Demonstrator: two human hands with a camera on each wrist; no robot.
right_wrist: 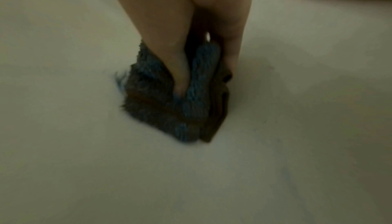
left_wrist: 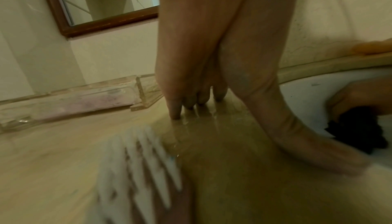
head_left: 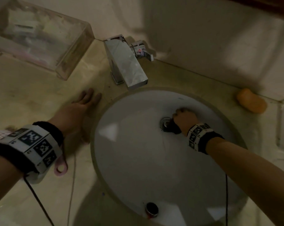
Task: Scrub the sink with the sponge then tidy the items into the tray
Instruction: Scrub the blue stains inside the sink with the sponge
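I have the sponge (right_wrist: 169,97), dark with blue fibres, folded in my right hand (head_left: 184,119); thumb and fingers (right_wrist: 167,43) pinch it so one edge presses the sink (head_left: 138,160) wall, just beside the drain (head_left: 165,123), probably to put force into the scrub. My left hand (head_left: 77,110) lies flat on the counter (head_left: 40,98), fingers (left_wrist: 176,110) straight with tips down, holding nothing, likely as a brace. Beyond those fingertips sits the clear tray (head_left: 67,62); the orange soap (head_left: 251,101) lies well past my right knuckles, not yet tidied.
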